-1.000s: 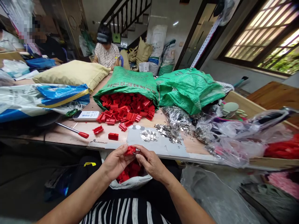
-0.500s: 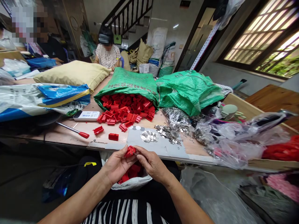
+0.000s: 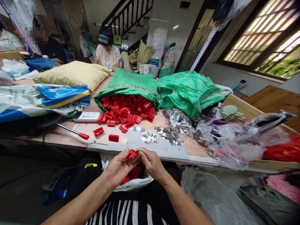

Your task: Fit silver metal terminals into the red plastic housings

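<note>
Between the thumb and fingers of my left hand [image 3: 119,167] is a red plastic part [image 3: 132,154], held above my lap. My right hand [image 3: 151,162] is closed in a pinch at the part's right side; what its fingertips hold is hidden or too small to name. Below both hands a white bag [image 3: 138,185] with more red plastic parts [image 3: 136,172] inside sits open on my lap. On the table just ahead lie a loose red part [image 3: 113,137] and a heap of small shiny metal pieces [image 3: 149,137] on a grey sheet [image 3: 164,150].
A green sack [image 3: 133,82] spills red parts onto the table, beside a second green sack [image 3: 189,90]. A red-handled tool [image 3: 83,136] and a white box-like device [image 3: 86,116] lie left. Clear plastic bags [image 3: 243,147] crowd the right. A person [image 3: 107,56] sits across.
My hands and the red part have dropped slightly. My right fingertips have drawn a little away from the part's right side.
</note>
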{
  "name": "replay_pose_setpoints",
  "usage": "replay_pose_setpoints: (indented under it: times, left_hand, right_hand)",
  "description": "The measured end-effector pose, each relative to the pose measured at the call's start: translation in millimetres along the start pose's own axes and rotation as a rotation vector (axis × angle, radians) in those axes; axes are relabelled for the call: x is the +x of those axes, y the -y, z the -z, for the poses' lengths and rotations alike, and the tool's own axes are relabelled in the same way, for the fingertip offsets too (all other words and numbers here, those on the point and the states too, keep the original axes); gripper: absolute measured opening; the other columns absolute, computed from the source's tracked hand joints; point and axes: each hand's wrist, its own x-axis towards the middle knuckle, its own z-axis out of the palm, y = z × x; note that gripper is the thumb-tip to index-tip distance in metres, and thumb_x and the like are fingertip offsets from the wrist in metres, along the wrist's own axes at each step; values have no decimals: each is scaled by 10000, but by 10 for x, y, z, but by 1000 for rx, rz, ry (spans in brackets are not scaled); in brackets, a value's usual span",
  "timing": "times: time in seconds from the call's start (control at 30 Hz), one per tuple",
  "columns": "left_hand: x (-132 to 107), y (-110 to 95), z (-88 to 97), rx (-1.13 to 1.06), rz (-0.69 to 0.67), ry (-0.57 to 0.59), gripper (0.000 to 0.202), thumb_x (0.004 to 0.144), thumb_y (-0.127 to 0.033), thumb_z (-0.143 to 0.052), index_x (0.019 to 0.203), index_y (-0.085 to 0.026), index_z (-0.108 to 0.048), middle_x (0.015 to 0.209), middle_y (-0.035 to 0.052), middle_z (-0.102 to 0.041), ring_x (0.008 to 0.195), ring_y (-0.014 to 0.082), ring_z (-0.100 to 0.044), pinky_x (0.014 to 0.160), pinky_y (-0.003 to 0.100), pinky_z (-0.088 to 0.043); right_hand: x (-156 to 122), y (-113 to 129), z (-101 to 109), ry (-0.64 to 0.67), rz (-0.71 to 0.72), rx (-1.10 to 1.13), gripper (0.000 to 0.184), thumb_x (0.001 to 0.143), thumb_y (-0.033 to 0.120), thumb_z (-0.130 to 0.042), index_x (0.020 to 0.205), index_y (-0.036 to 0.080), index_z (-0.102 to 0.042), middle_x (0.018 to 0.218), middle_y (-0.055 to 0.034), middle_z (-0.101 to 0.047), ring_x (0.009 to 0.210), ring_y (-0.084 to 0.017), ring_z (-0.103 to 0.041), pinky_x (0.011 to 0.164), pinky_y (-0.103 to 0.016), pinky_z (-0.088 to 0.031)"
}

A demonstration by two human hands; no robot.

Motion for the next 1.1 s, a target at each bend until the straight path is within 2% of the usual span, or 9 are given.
replay_pose_setpoints:
  times: [0.1, 0.23, 0.43, 0.6, 0.67, 0.77, 0.87, 0.97, 1.1]
  left_hand:
    - [36, -8, 116, 171, -69, 60, 88, 775, -196, -684, 755, -139, -621, 789, 45, -705, 786, 164, -682, 898, 348, -501]
    - [112, -14, 312, 644, -267, 62, 172, 696, -250, -752, 760, -159, -620, 736, -2, -673, 689, 112, -623, 704, 225, -476]
    - [126, -102, 408, 1094, -516, 107, 97, 786, -277, -638, 832, -191, -637, 831, 29, -681, 796, 177, -625, 757, 282, -473]
    - [187, -380, 379, 1442, -1049, -122, 208, 788, -222, -615, 993, -221, -650, 1002, 89, -666, 990, 260, -596, 932, 377, -412]
    - [265, -483, 403, 1606, -1161, -224, 318, 778, -204, -609, 1095, -208, -627, 1146, 127, -617, 1140, 310, -517, 1025, 443, -331]
    - [398, -565, 475, 1957, -1142, -354, 392, 804, -199, -554, 1193, -156, -570, 1263, 165, -546, 1263, 356, -396, 1045, 519, -288]
    - [496, -587, 550, 2154, -1088, -341, 349, 844, -222, -496, 1163, -114, -583, 1222, 190, -565, 1192, 340, -462, 992, 492, -365]
    - [537, -603, 588, 2158, -1115, -262, 309, 866, -230, -451, 1103, -112, -612, 1127, 178, -606, 1063, 298, -544, 938, 439, -424]
    - [505, -621, 554, 2004, -1127, -202, 285, 859, -282, -467, 1057, -153, -627, 1085, 150, -626, 1044, 296, -553, 948, 461, -412]
  right_hand:
    - [10, -57, -16, 41, -47, 15, 340, 974, 393, -352, 1061, 209, -625, 745, -6, -599, 634, -118, -515, 624, -217, -413]
    - [11, -121, -33, 63, -87, 8, 340, 976, 392, -350, 1101, 217, -613, 688, 13, -548, 581, -107, -460, 583, -211, -380]
    - [-14, -234, -69, 61, -114, -1, 342, 973, 400, -352, 1095, 221, -616, 631, 27, -484, 568, -116, -432, 570, -221, -361]
    - [-59, -310, -70, 34, -144, 15, 346, 973, 405, -349, 1104, 222, -611, 622, 29, -470, 563, -117, -419, 561, -222, -358]
    - [-82, -320, -50, 22, -159, 11, 338, 970, 401, -358, 1104, 222, -612, 631, 28, -487, 571, -116, -430, 571, -221, -363]
    - [-118, -325, -4, -7, -168, -20, 304, 957, 390, -401, 1076, 219, -621, 721, 10, -564, 642, -121, -482, 620, -223, -378]
    - [-151, -340, 71, -44, -182, -68, 276, 944, 389, -428, 1031, 216, -624, 745, 11, -581, 651, -121, -488, 624, -221, -368]
    - [-186, -386, 217, -121, -214, -123, 261, 939, 396, -425, 968, 207, -602, 654, 33, -525, 581, -114, -450, 576, -218, -343]
    - [-267, -528, 554, -320, -279, -294, 222, 945, 363, -382, 946, 211, -544, 637, 32, -534, 596, -139, -510, 605, -236, -371]
